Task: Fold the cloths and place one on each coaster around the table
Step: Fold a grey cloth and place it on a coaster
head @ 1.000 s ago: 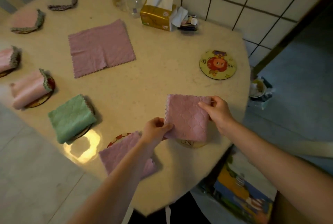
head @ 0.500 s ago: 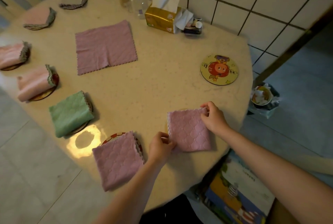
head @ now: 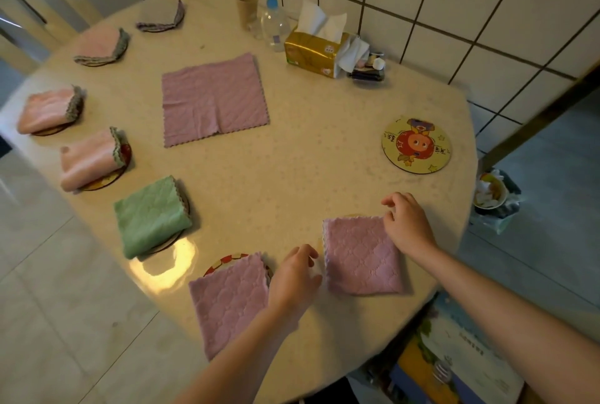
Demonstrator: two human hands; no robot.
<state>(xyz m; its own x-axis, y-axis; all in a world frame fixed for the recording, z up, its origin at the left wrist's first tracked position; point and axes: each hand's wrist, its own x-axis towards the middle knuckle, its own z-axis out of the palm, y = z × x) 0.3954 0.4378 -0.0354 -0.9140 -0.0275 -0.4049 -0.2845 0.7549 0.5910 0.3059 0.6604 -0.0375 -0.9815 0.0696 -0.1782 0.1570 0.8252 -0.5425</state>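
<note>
A folded purple cloth (head: 362,255) lies flat on a coaster near the table's front edge, with only a sliver of coaster showing at its left. My right hand (head: 407,223) hovers at the cloth's far right corner, fingers apart. My left hand (head: 297,277) rests just left of it, fingers loose, holding nothing. A second folded purple cloth (head: 229,301) covers a red-rimmed coaster (head: 224,262). An unfolded purple cloth (head: 212,98) lies spread out at the table's middle. One bare cartoon coaster (head: 416,145) sits at the right.
Along the left edge lie a folded green cloth (head: 151,215), two pink ones (head: 92,158) (head: 48,109), and two more cloths at the back. A tissue box (head: 316,52), clear bottle (head: 274,23) and cup (head: 246,9) stand by the tiled wall. A bin (head: 493,197) is on the floor.
The purple cloth that both hands held above the table was lowered flat onto the front coaster. Both hands have let go of it and drawn slightly away.
</note>
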